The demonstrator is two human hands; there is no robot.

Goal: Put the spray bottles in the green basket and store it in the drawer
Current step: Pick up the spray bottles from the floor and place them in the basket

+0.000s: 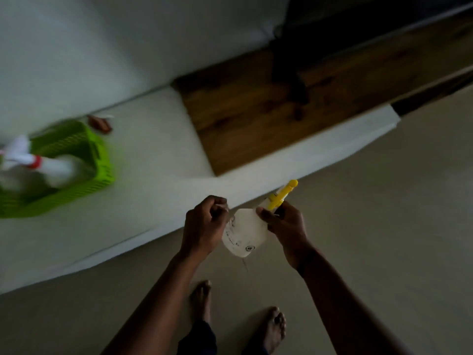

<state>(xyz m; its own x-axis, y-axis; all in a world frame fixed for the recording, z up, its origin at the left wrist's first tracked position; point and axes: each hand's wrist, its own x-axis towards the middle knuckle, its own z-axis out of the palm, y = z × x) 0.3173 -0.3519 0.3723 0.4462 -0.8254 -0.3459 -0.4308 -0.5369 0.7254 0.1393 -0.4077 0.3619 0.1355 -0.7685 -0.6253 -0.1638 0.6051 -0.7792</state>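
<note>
You hold the yellow-topped spray bottle (244, 233) between your two hands, over the floor just in front of the white ledge (158, 139). Your right hand (288, 226) is closed around its neck, just under the yellow trigger head. Your left hand (204, 226) is curled almost into a fist and rests against the bottle's side; if it really grips the bottle or only steadies it, I cannot tell.

The green basket (76, 160) lies well to the left of both hands and farther from you, on the ledge, so your left hand is the nearer one. The bottle's long axis is tilted: the base points down toward you, the nozzle up and to the right, away from the basket.

The bottle's body is translucent white with some dark print. The basket is blurred, but it seems to hold already a white spray bottle (48, 165) with a red collar, leaning out to the left.
</note>
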